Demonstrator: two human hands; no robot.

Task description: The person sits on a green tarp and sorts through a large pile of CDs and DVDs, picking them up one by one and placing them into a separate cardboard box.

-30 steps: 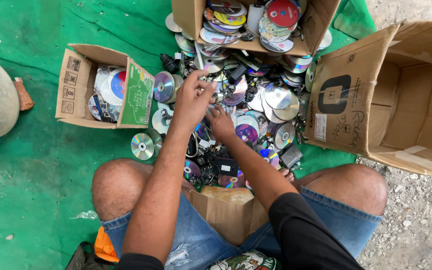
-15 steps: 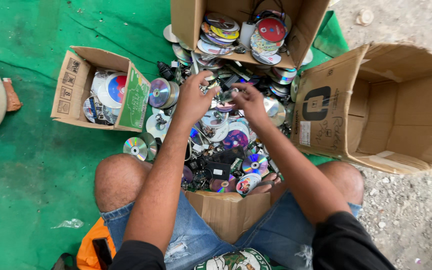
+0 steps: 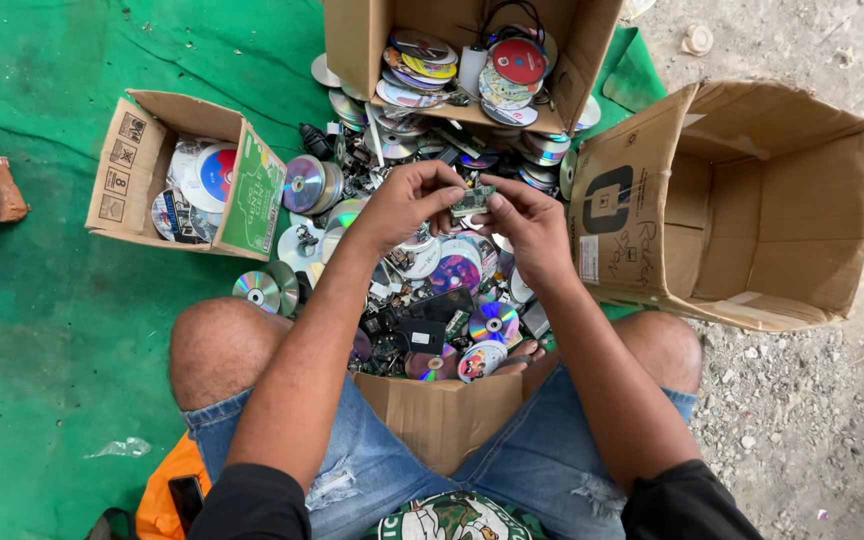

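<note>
Both of my hands meet above a heap of discs and electronic scrap (image 3: 432,290) on the ground between my knees. My left hand (image 3: 407,200) and my right hand (image 3: 527,225) pinch a small green circuit board (image 3: 472,199) between their fingertips, one hand at each end. The heap under them holds shiny discs, black plastic parts and small boards.
A small carton (image 3: 132,165) with discs lies at the left on the green mat (image 3: 52,350). Another carton (image 3: 362,50) full of discs stands at the top. A large brown carton (image 3: 782,190) lies on its side at the right, on gravel. A cardboard piece (image 3: 442,415) sits between my thighs.
My hands rose from the heap and came together, now holding the small green board between them. The view shifted slightly.
</note>
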